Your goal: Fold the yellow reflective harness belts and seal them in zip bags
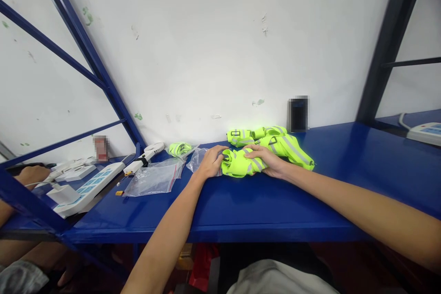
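Note:
Between my hands is a rolled bundle of neon-yellow reflective strap (237,164) with grey stripes, held just over the blue table. My left hand (211,163) closes round its left end, fingers over the top. On the right side, my right hand (268,160) pinches the bundle with the thumb on top; its lower fingers are mostly hidden. Right behind lie more loose reflective straps (291,147) with dark buckles. A clear plastic bag (197,160) lies just left of my left hand, partly covered by it.
Clear zip bags (151,180) lie on the blue table (241,211), near a small white fan (154,148) and another rolled strap (179,148). A dark blurred object (298,115) leans against the wall. Beyond the blue frame are a power strip (91,190) and another person's hand (32,175).

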Motion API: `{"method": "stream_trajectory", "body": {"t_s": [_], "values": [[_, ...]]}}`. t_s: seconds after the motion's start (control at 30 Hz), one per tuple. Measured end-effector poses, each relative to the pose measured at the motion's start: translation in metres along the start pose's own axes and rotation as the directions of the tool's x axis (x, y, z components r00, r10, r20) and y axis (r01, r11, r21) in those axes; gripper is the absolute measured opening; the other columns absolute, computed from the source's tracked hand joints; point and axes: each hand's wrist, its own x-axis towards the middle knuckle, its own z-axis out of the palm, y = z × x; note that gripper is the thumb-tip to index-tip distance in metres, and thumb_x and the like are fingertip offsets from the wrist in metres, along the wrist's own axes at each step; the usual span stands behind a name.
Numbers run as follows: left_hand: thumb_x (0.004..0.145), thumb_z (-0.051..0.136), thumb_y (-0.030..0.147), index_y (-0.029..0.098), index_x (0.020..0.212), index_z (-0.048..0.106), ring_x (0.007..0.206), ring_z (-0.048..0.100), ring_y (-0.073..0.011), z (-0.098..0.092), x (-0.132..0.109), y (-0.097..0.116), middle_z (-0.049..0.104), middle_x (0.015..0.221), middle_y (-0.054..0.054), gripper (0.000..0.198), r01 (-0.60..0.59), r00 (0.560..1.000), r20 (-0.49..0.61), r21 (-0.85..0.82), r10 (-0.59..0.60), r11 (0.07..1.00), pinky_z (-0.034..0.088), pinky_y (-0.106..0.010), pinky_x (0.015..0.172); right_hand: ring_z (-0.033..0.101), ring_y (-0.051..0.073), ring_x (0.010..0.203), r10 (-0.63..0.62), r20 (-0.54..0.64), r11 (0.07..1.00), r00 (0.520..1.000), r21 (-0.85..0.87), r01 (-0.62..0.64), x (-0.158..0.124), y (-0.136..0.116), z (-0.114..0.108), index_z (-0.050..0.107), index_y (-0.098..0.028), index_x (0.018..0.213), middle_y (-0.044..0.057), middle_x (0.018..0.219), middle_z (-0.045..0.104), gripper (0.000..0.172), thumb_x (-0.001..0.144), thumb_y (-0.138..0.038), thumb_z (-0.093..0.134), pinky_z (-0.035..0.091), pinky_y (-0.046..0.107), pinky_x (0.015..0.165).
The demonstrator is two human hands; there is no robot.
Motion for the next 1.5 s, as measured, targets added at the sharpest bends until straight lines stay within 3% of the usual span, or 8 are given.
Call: {"method": "stream_trajectory", "body": {"t_s": [0.2,0.33,0.53,0.73,1.0,1.23,1.37,1.5], "values": [[0.082,0.032,0.02,0.017,0.1,0.069,0.101,0.063,-0.0194,0.004,0.003,0.006,0.071,0.107,-0.005,0.041,0.057,0.983,-0.163,-0.138,-0.079,0.989,0.047,-0.032,0.092,0.065,0.021,0.066,-0.025,-0.084,0.999,0.996,0.024,0.027,0.003,0.002,0.001,0.063,-0.02,0.092,0.004,0.084,0.065,0.031,0.064,-0.022,0.076,0.056,0.03,0.042],[0.081,0.033,0.018,0.016,0.099,0.069,0.101,0.062,-0.0201,0.005,0.003,0.012,0.07,0.106,-0.006,0.04,0.017,0.969,-0.243,-0.135,-0.05,0.991,0.047,-0.034,0.093,0.067,0.023,0.068,-0.03,-0.179,0.999,0.983,-0.036,0.024,0.005,0.005,0.001,0.063,-0.02,0.091,0.005,0.085,0.066,0.032,0.062,-0.024,0.078,0.057,0.035,0.046],[0.084,0.032,0.017,0.015,0.105,0.066,0.1,0.061,-0.0209,0.013,0.003,0.021,0.068,0.106,-0.008,0.04,-0.035,0.984,-0.177,-0.061,0.023,0.998,0.046,-0.036,0.092,0.065,0.023,0.065,-0.117,-0.162,0.975,0.98,-0.206,0.082,0.004,0.009,0.002,0.063,-0.021,0.089,0.003,0.09,0.063,0.033,0.06,-0.03,0.076,0.054,0.038,0.049],[0.092,0.03,0.021,0.016,0.104,0.063,0.097,0.061,-0.02,0.014,0.003,0.026,0.068,0.103,-0.008,0.035,-0.057,0.986,-0.161,-0.026,0.052,0.998,0.046,-0.035,0.09,0.059,0.022,0.091,-0.314,-0.227,0.86,0.922,-0.479,0.175,0.006,0.011,-0.002,0.068,-0.019,0.088,0.003,0.1,0.062,0.031,0.061,-0.033,0.074,0.047,0.034,0.079],[0.099,0.027,0.038,0.018,0.112,0.058,0.105,0.062,-0.0207,0.007,0.004,0.031,0.067,0.111,-0.008,0.039,-0.032,0.991,-0.132,0.047,0.038,0.998,0.045,-0.035,0.093,0.061,0.022,0.088,-0.301,-0.293,0.867,0.908,-0.479,0.133,0.003,0.006,0.006,0.067,-0.018,0.089,0.004,0.093,0.065,0.032,0.06,-0.032,0.074,0.047,0.033,0.078],[0.099,0.022,0.039,0.02,0.112,0.058,0.1,0.062,-0.0192,0.004,0.001,0.031,0.068,0.108,-0.006,0.043,-0.032,0.994,-0.102,0.065,0.039,0.997,0.046,-0.033,0.089,0.062,0.021,0.073,-0.27,-0.296,0.905,0.916,-0.404,0.136,0.005,0.01,0.004,0.068,-0.019,0.09,0.004,0.09,0.065,0.032,0.06,-0.031,0.075,0.051,0.033,0.062],[0.099,0.024,0.039,0.02,0.113,0.058,0.103,0.06,-0.0201,0.008,0.001,0.034,0.066,0.11,-0.007,0.042,-0.05,0.995,-0.077,0.136,0.061,0.99,0.044,-0.034,0.092,0.062,0.024,0.081,-0.336,-0.304,0.88,0.891,-0.438,0.183,0.005,0.014,0.002,0.069,-0.019,0.088,0.005,0.096,0.064,0.032,0.059,-0.031,0.076,0.051,0.035,0.07],[0.099,0.024,0.038,0.02,0.109,0.06,0.105,0.057,-0.0209,0.017,0.001,0.045,0.066,0.107,-0.006,0.041,-0.016,0.991,-0.127,0.215,0.044,0.977,0.036,-0.04,0.101,0.061,0.026,0.094,-0.368,-0.291,0.835,0.883,-0.52,0.177,0.004,0.016,0.004,0.068,-0.018,0.092,0.006,0.099,0.064,0.033,0.063,-0.034,0.074,0.047,0.038,0.085]]}}
